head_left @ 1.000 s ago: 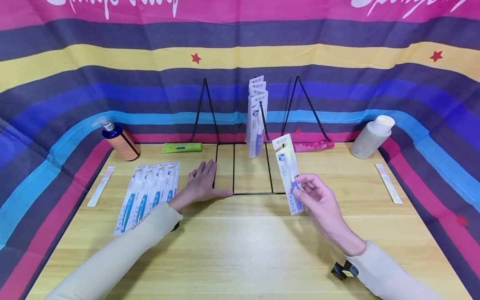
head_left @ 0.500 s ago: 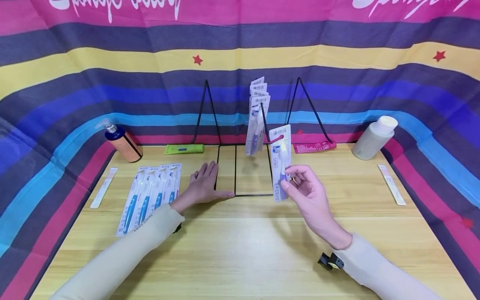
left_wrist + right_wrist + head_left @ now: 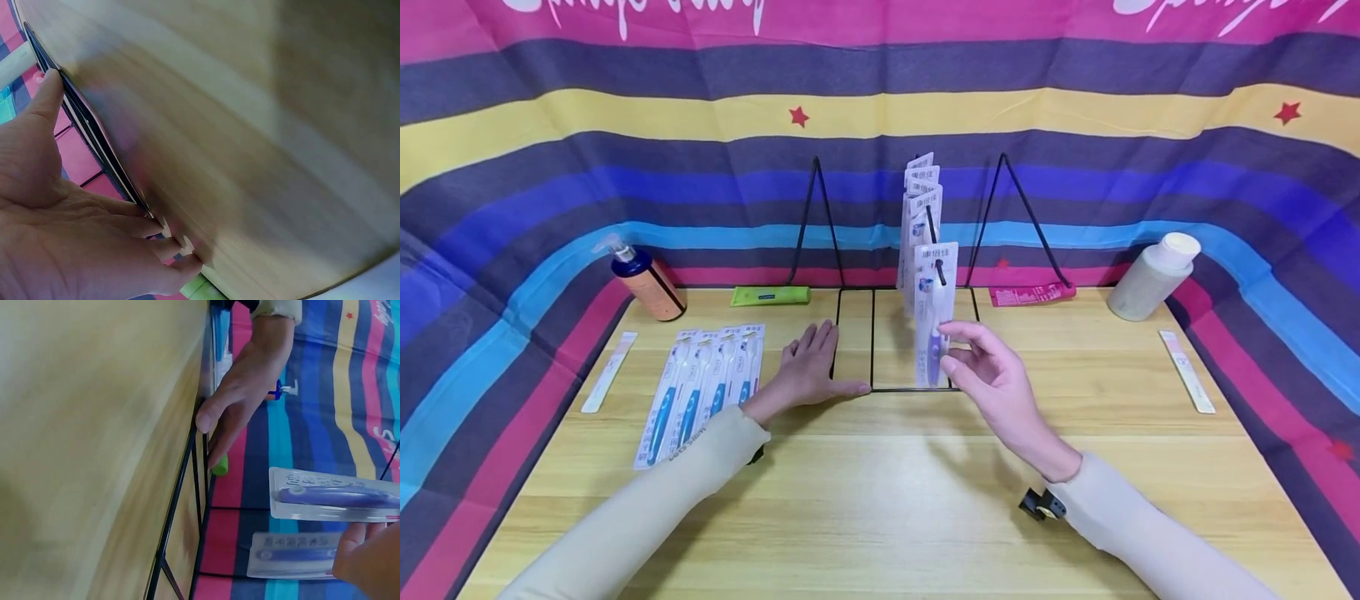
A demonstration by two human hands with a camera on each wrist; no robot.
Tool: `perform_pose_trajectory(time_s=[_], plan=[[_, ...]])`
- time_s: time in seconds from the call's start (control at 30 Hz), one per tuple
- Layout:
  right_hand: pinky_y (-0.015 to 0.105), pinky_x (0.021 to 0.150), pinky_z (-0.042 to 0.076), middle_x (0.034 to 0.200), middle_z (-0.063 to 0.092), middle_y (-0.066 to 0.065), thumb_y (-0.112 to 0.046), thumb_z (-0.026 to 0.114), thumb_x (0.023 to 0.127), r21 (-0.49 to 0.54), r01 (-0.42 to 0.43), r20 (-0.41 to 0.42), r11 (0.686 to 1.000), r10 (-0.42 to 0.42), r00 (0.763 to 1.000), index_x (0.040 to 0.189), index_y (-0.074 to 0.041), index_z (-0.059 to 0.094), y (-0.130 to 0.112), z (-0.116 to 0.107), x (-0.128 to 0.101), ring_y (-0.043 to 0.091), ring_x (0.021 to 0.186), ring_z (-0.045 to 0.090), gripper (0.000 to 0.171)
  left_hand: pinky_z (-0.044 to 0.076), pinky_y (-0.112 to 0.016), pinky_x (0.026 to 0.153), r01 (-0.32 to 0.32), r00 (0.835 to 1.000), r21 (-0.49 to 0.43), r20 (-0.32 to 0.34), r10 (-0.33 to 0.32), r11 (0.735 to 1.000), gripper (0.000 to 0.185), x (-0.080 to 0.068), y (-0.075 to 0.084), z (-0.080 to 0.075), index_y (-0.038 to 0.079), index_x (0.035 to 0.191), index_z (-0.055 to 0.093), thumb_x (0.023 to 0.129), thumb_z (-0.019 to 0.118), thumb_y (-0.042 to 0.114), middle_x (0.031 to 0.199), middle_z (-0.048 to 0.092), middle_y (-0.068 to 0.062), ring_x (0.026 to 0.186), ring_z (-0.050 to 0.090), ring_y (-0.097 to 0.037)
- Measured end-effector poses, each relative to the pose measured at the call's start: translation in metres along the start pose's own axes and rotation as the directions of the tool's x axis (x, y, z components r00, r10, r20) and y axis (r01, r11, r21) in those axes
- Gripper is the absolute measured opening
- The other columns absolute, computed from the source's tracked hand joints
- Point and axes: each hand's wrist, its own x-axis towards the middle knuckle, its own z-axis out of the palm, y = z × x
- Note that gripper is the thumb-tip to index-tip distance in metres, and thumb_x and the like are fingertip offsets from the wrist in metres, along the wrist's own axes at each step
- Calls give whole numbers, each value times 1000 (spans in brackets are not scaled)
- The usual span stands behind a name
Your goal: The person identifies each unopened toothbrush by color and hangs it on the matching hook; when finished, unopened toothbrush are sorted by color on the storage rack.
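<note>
My right hand [image 3: 988, 367] pinches a packaged purple toothbrush [image 3: 934, 333] by the edge of its pack, thumb and fingers at the lower part. The pack is upright, and the front tip of a black wire hook [image 3: 941, 273] shows at the hole in its card. Behind it, several similar toothbrush packs [image 3: 921, 179] hang in a row on the hook. My left hand [image 3: 808, 367] lies with fingers spread at the left of the black wire stand [image 3: 910, 389], its thumb on the front bar. The right wrist view shows the held toothbrush pack [image 3: 337, 495] beside a hanging pack [image 3: 294, 555].
Several blue toothbrush packs [image 3: 700, 392] lie left of my left hand. A green tube [image 3: 771, 296], a pink tube [image 3: 1032, 294], a pump bottle [image 3: 647, 283], a white-capped bottle [image 3: 1153, 277] and two slim white packets [image 3: 610, 372] are on the wooden table. A striped cloth [image 3: 700, 192] hangs behind.
My right hand has moved left with the purple toothbrush pack, from right of the stand to the hook's front end; the pack has turned upright. My left hand has stayed in place.
</note>
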Motion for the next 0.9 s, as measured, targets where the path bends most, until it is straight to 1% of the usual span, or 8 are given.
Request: perform_pose_trajectory(time_s=[0.07,0.17,0.33,0.53,0.67,0.73,0.8,0.9], plan=[[38,109,52,146,59,16,12,62,101,-9,1,18,1000,-1,1000,144,12,57,4,-1,6,31,131,60,43,11,-72,125,1,1000,7,-2,-1,1000,125,0,1,0,-5,172,13,94,75,69,180,6,-23,165,3,-46],[41,113,49,151,55,15,10,62,102,-11,6,30,1000,-5,1000,148,11,54,10,-2,18,35,138,54,47,10,-71,126,9,1000,12,4,-9,1000,125,1,1,-1,-4,173,12,93,75,70,181,5,-22,165,2,-45],[43,115,46,152,53,13,5,61,103,11,-8,34,1000,7,999,151,9,52,22,-4,40,37,140,49,49,10,-71,126,11,1000,15,8,-11,1000,125,-1,2,-2,-3,173,11,94,75,69,181,5,-22,165,2,-45],[40,113,46,151,56,13,1,62,104,2,-56,33,998,56,998,150,8,53,32,-11,54,30,139,51,48,11,-72,125,2,1000,19,1,-2,1000,125,0,2,-1,-5,172,12,94,74,70,180,6,-23,165,3,-46],[37,112,46,152,56,17,0,62,105,-8,-73,32,997,73,997,152,7,51,36,-18,56,41,141,49,49,11,-72,125,-6,1000,10,2,6,1000,126,1,0,1,-5,172,12,93,75,70,180,5,-23,165,2,-46],[38,113,46,153,55,20,-1,62,105,-27,-78,34,997,79,996,154,6,49,37,-24,55,46,142,47,51,10,-71,125,-6,1000,2,5,6,1000,126,1,-1,1,-4,172,11,93,75,70,181,4,-22,165,1,-45],[40,115,44,156,54,20,-4,60,107,-66,-94,43,993,97,994,158,4,46,38,-30,54,46,145,46,54,9,-72,125,-10,1000,-4,5,10,1000,127,1,-2,1,-5,172,12,92,74,71,180,5,-23,165,1,-46],[50,121,38,163,46,20,-14,55,111,-160,-159,82,974,174,981,168,-1,33,41,-44,52,43,150,42,62,8,-71,125,-11,1000,-16,2,11,1000,126,1,-2,1,-5,172,12,92,74,71,180,5,-23,165,1,-46]])
